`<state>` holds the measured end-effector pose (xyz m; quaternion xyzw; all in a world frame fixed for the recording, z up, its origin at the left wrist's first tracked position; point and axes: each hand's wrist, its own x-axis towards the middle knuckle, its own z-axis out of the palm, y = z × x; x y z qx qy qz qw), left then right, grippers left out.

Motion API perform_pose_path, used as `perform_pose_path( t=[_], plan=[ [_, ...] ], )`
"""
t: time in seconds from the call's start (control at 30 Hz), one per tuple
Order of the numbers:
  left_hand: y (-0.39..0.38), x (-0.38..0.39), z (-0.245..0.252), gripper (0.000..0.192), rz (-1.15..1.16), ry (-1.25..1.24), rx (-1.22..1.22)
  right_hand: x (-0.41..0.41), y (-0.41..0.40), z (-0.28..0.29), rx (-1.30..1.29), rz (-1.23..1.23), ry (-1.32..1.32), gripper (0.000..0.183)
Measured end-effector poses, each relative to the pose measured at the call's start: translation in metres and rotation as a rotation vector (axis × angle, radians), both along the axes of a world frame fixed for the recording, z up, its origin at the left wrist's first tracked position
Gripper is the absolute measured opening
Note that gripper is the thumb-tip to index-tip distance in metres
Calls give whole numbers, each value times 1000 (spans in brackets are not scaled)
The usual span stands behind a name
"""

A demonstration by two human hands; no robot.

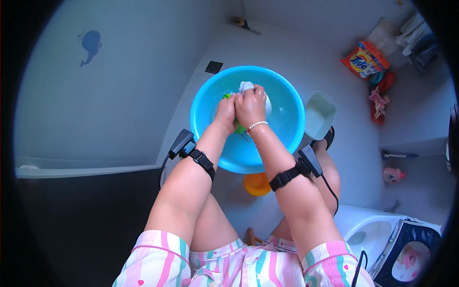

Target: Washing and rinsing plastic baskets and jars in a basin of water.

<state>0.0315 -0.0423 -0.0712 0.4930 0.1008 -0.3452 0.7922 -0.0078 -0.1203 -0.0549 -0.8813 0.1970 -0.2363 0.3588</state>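
Observation:
In front of me a round blue plastic basin (206, 84) stands on the floor, with a little water in it. My left hand (226, 112) and my right hand (251, 104) are pressed together over its middle, fingers curled around a wet white cloth (246, 86). Part of the cloth sticks out past the right fingers. Something bright green (239, 127) shows beneath the hands; they hide most of it, so its kind is unclear. A white rounded thing (268, 106) shows just right of my right hand, largely covered.
A pale green plastic tub (318, 116) stands right of the basin, and an orange bowl (257, 184) sits below it. Further off are a Tide detergent bag (365, 61), a floor drain (213, 67) and a squeegee (247, 27). A white toilet (355, 219) is at lower right.

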Motion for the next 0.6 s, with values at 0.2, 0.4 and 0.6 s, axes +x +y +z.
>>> perform_pose_path(
  t=[0.2,0.4,0.6],
  plan=[
    [27,3,6,31,13,-81,95,16,-8,1,-93,-37,337,60],
    [36,9,11,39,-162,-249,275,30,-88,-79,994,-136,496,71],
    [37,20,11,43,-320,-295,381,38,-109,-113,728,116,549,48]
  ],
)
